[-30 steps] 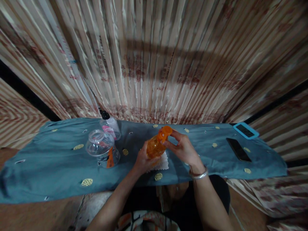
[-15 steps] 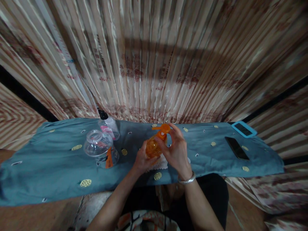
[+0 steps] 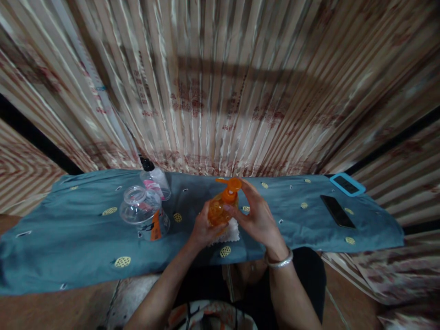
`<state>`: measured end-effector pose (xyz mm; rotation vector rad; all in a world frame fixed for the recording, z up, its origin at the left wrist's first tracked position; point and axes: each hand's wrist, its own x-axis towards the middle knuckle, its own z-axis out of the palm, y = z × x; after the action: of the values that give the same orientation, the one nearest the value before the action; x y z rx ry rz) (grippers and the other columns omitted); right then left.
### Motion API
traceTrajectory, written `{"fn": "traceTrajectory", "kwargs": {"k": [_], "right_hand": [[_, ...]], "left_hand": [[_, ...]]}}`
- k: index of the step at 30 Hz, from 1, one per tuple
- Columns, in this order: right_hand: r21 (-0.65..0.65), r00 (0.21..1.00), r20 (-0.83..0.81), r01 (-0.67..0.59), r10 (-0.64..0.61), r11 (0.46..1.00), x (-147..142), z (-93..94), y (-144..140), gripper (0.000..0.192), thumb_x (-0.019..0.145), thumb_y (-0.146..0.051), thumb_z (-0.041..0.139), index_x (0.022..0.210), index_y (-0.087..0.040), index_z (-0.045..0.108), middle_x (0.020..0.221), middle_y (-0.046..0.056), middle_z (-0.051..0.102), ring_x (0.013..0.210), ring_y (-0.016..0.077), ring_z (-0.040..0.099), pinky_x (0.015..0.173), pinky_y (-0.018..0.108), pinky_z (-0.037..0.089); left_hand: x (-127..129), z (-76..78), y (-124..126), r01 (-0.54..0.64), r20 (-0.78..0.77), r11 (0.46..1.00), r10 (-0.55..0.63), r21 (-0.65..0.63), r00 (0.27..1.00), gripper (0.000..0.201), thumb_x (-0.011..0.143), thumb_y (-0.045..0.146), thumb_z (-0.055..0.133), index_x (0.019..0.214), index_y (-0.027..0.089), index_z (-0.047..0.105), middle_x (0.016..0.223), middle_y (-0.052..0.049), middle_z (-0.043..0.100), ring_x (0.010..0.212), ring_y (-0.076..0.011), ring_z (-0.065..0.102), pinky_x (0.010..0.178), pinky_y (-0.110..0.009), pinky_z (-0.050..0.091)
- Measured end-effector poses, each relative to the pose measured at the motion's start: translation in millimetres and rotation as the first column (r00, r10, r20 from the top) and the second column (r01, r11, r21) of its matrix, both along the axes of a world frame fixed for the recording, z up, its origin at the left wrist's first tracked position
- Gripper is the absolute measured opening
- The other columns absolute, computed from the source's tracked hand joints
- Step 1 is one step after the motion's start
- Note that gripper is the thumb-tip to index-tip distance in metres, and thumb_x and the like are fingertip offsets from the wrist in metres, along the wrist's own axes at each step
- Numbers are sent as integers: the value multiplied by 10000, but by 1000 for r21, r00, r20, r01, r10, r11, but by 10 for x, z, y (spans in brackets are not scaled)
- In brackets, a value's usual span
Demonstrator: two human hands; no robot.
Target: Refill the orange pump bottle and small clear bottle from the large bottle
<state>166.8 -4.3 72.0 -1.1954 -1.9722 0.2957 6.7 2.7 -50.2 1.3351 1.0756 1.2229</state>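
An orange pump bottle with amber liquid is tilted above the table, its orange pump head uppermost and the spout pointing left. My left hand is wrapped round the bottle's body from the left and below. My right hand is at the bottle's neck: the thumb lies against the collar and the index finger reaches up behind the pump head. Its other fingers are partly hidden. A white scallop-edged cloth or paper lies on the table beneath the bottle.
To the left stand a clear plastic jar with an orange label and, behind it, a clear bottle with a black pump top. A black phone and a blue-framed device lie right on the teal tablecloth. A pleated curtain hangs behind.
My right hand and wrist have shifted right and the fingers have changed position about the pump. The pump head has turned slightly. My left hand stays on the bottle.
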Motion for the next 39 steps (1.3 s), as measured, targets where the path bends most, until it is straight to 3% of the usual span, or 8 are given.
{"fn": "traceTrajectory", "kwargs": {"k": [3, 13, 18, 21, 30, 34, 37, 39], "right_hand": [[-9, 997, 23, -70, 71, 997, 47, 33, 28, 336, 914, -332, 573, 1234, -237, 614, 1369, 76, 629, 1376, 205, 486, 1153, 420, 387], [98, 976, -78, 211, -204, 973, -210, -83, 10, 294, 827, -396, 679, 1045, -209, 621, 1064, 127, 703, 1377, 299, 454, 1140, 527, 360], [-22, 999, -38, 24, -24, 999, -20, -10, 9, 640, 799, -453, 712, 1339, -167, 521, 1398, 148, 585, 1378, 275, 476, 1142, 474, 393], [-67, 995, -42, -98, 95, 993, 35, 0, 41, 412, 885, -384, 606, 1263, -221, 594, 1394, 90, 606, 1343, 219, 520, 1129, 404, 411], [-91, 968, -156, 182, -195, 979, -162, -85, 62, 383, 736, -455, 746, 999, -214, 607, 1122, 116, 685, 1156, 305, 608, 1008, 518, 456], [-147, 987, -148, 33, -55, 989, -36, -49, 43, 482, 735, -469, 751, 1116, -219, 593, 1111, 80, 684, 1084, 256, 641, 973, 431, 490], [-168, 984, -159, -102, 75, 980, 33, -52, 67, 337, 838, -433, 653, 1110, -235, 636, 1139, 61, 698, 1082, 214, 657, 971, 365, 493], [-167, 981, -178, -106, 76, 980, 15, -82, 91, 295, 866, -422, 616, 1091, -237, 664, 1187, 71, 696, 1140, 216, 644, 1008, 373, 475]], "left_hand": [[6, -31, 8, 9, 32, 1000, -8, -12, 999, 728, 616, 337, 865, 1247, 220, 521, 1175, -74, 702, 1101, -269, 668, 969, -403, 539], [-9, -38, -3, 2, 15, 1000, -2, 8, 1000, 741, 624, 400, 860, 1257, 220, 518, 1204, -80, 692, 1129, -280, 659, 960, -383, 545], [5, -68, -3, 7, 43, 1000, -7, 2, 999, 720, 636, 360, 854, 1261, 238, 518, 1216, -70, 685, 1125, -273, 654, 983, -406, 537], [8, -50, -10, 6, 56, 1000, -5, -6, 998, 721, 632, 346, 855, 1260, 230, 520, 1197, -69, 689, 1112, -272, 660, 970, -406, 542], [-15, -33, -13, -4, 23, 1000, 3, 22, 1000, 696, 638, 375, 852, 1231, 214, 526, 1152, -60, 701, 1068, -255, 673, 947, -380, 547], [-12, -51, -11, -4, 24, 1000, 4, 12, 1000, 717, 626, 363, 867, 1242, 220, 529, 1163, -60, 699, 1064, -253, 676, 934, -370, 552], [-15, -67, -8, 10, 36, 1000, -11, 21, 999, 727, 637, 369, 861, 1261, 218, 518, 1176, -66, 696, 1062, -250, 678, 931, -370, 554], [-19, -75, -4, 14, 29, 1000, -15, 28, 999, 719, 643, 366, 854, 1260, 216, 516, 1173, -67, 695, 1057, -250, 679, 930, -375, 555]]}}
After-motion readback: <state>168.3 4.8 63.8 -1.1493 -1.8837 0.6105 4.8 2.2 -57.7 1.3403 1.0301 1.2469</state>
